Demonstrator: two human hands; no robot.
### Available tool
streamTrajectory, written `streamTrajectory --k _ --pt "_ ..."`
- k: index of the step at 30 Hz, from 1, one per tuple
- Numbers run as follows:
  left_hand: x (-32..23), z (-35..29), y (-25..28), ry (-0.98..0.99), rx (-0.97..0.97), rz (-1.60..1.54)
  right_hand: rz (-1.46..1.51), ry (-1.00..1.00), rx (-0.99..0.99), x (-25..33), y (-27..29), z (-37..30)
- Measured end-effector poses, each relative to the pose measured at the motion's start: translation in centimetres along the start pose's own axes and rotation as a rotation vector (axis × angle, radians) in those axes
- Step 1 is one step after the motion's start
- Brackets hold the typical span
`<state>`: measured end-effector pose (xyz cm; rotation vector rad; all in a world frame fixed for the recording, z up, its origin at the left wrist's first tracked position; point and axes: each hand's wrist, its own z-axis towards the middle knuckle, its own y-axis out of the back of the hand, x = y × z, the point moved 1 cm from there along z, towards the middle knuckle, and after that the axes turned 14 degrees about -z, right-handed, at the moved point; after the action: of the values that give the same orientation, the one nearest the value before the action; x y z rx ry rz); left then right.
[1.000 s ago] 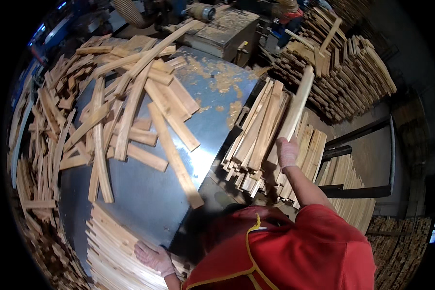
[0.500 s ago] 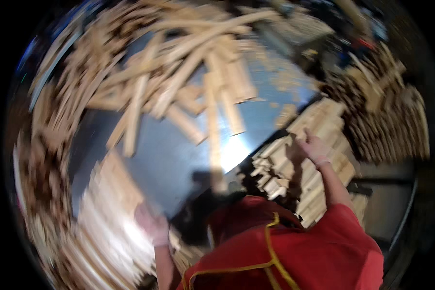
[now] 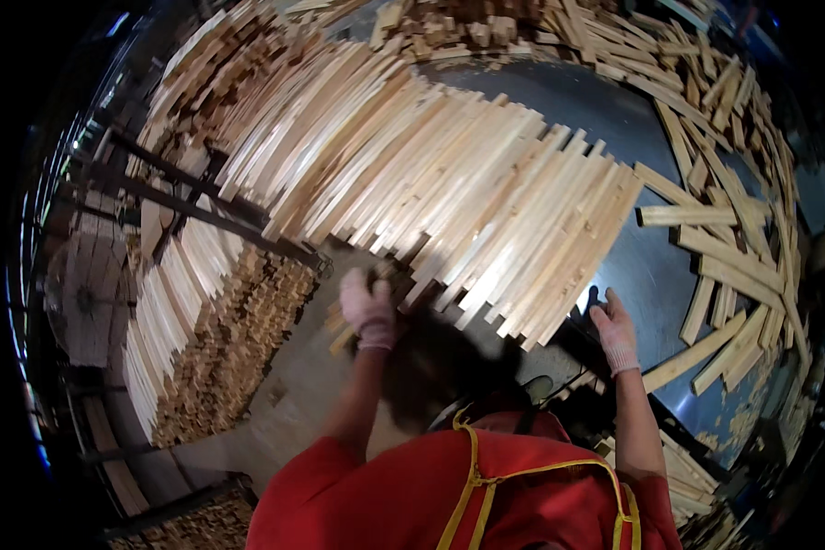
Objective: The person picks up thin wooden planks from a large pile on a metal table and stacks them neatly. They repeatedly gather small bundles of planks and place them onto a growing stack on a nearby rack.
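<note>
A broad row of pale wooden strips (image 3: 486,202) lies side by side across the metal table, their near ends uneven. My left hand (image 3: 368,310), in a pale glove, is just short of those near ends, its fingers slightly apart and nothing plainly in them. My right hand (image 3: 616,335), also gloved, hovers by the row's right end at the table edge. Its thumb and forefinger are spread, with no strip between them. Below my left hand, a few short strip ends (image 3: 339,332) show, partly hidden by the hand.
Loose strips (image 3: 728,238) lie jumbled on the metal tabletop (image 3: 655,261) at the right. A dense stack of strips (image 3: 238,339) stands low at the left, beside a dark metal rail (image 3: 202,213). More wood (image 3: 458,32) is heaped at the far side.
My view has swung left, bringing the row of strips to the middle and the loose pile to the right. My right hand has come away from the stack it was over.
</note>
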<state>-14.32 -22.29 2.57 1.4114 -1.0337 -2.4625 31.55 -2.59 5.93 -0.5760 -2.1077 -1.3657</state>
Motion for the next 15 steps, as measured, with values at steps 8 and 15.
streamTrajectory --k 8,15 --pt "3.9 6.2 -9.5 1.170 0.163 -1.564 0.038 -0.105 -0.018 2.4 -2.7 10.1" --pt "-6.4 -0.6 -1.8 1.299 0.884 -0.976 0.231 -0.318 0.049 -2.3 3.7 13.9"
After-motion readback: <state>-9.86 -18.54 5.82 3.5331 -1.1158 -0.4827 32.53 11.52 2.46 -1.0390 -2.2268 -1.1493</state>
